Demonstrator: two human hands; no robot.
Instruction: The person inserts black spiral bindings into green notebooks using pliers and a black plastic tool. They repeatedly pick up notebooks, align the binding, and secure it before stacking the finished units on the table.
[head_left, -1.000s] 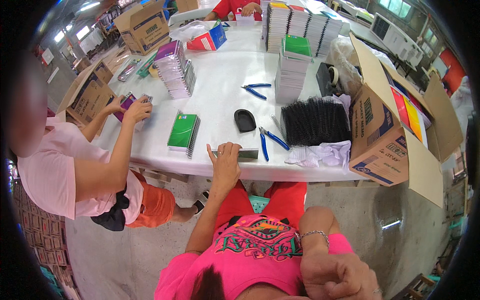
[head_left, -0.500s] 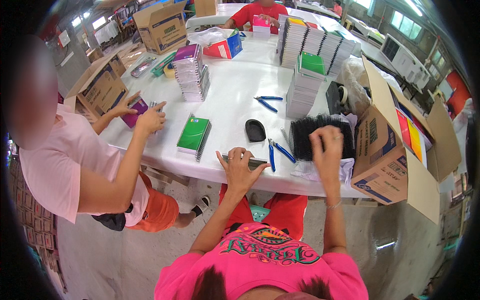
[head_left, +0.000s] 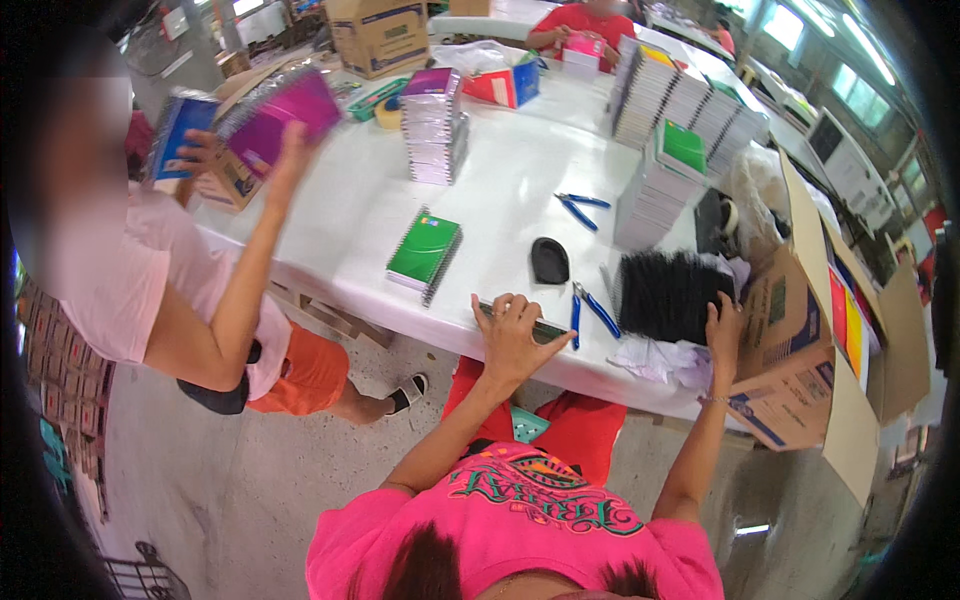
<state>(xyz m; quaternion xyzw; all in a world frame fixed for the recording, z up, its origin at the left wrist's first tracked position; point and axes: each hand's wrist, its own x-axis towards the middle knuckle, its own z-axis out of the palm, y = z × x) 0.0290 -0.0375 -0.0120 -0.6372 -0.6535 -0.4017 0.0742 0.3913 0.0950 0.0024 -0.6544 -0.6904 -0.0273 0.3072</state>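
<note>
At the near table edge, my left hand (head_left: 515,335) spans a thin dark flat piece (head_left: 550,331), thumb at one end and fingers at the other. The hand covers much of it; it may be a small notebook. My right hand (head_left: 725,325) rests against the right end of a pile of black wire binding coils (head_left: 668,298), fingers partly apart. Between the hands lie blue-handled pliers (head_left: 598,312), near a black horseshoe-shaped pad (head_left: 549,261). A green spiral notebook (head_left: 425,248) lies left of my left hand, atop another notebook.
Tall notebook stacks (head_left: 655,195) stand at back right, beside an open carton (head_left: 790,350). More pliers (head_left: 580,208) and a wrapped purple-topped stack (head_left: 432,125) are farther back. At left, a co-worker holds purple (head_left: 285,120) and blue (head_left: 182,130) notebooks; another person (head_left: 590,35) sits opposite.
My right hand has come down from above the coils to their right end. My left hand stays on the dark piece. The co-worker has raised the notebooks; the whole view has shifted.
</note>
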